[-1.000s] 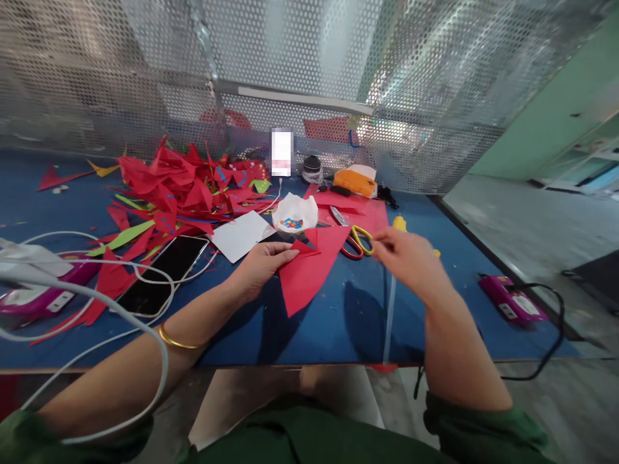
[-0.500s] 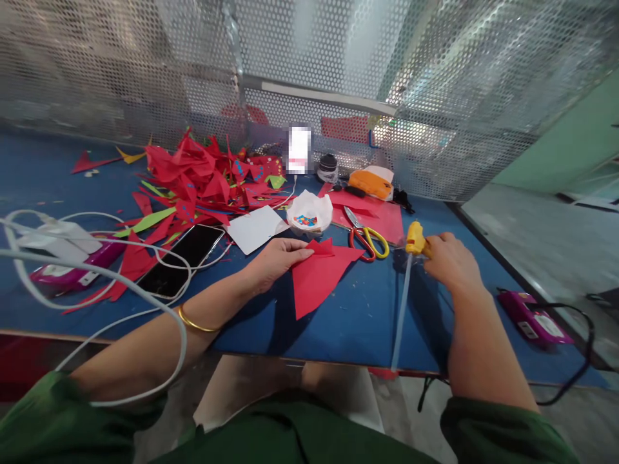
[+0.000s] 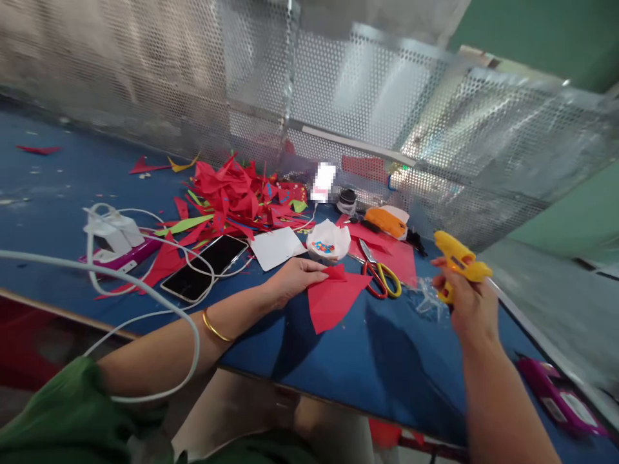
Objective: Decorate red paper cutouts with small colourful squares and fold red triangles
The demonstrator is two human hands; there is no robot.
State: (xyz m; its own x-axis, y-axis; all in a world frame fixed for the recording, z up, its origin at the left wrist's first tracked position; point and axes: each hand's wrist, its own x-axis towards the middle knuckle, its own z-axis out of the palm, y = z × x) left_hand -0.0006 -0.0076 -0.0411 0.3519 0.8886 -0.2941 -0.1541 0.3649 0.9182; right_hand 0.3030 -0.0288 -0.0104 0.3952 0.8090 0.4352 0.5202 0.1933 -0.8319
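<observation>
My left hand (image 3: 294,281) pinches the folded upper edge of a piece of red paper (image 3: 331,306) above the blue table. My right hand (image 3: 467,299) is wrapped round a yellow glue gun (image 3: 457,254), lifted on the right side; its nozzle end cannot be made out clearly. Between the two hands lie scissors (image 3: 380,270) with one red and one yellow handle. Just beyond the paper stands a white crumpled paper bowl (image 3: 336,238) holding small blue, red and yellow bits. Some clear glue strands (image 3: 428,299) lie left of the glue gun.
A heap of red paper pieces (image 3: 229,193) covers the back left. Near it lie a black-screened phone (image 3: 207,267), a white card (image 3: 276,248) and a looping white cable (image 3: 193,335). Purple power strips (image 3: 561,396) sit at both sides. A perforated metal screen (image 3: 367,84) stands behind.
My right hand has raised and turned the glue gun; the glue stick that hung from it no longer shows. My left hand keeps the red paper. The view has tilted and swung.
</observation>
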